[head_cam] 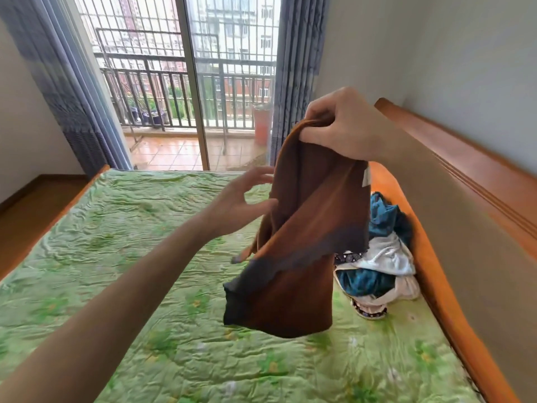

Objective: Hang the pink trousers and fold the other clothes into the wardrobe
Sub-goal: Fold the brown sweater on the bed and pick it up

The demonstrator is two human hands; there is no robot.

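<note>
One brown garment [305, 228], one clothes pile [377, 257] (items uncountable), two hands [343, 126].

Right hand [340, 126] raised at upper right, forearm entering from the right edge, wrist bent, knuckles up. Fingers [312, 135] curled down and pinched closed on the top edge of a brown garment [305, 234], which hangs from that grip. Left arm extends diagonally from the lower left corner, bare forearm, wrist straight. Left hand [238, 205] open, palm facing right, fingers spread and slightly curved, thumb below; fingertips just at the garment's left edge, contact unclear, nothing gripped.
</note>
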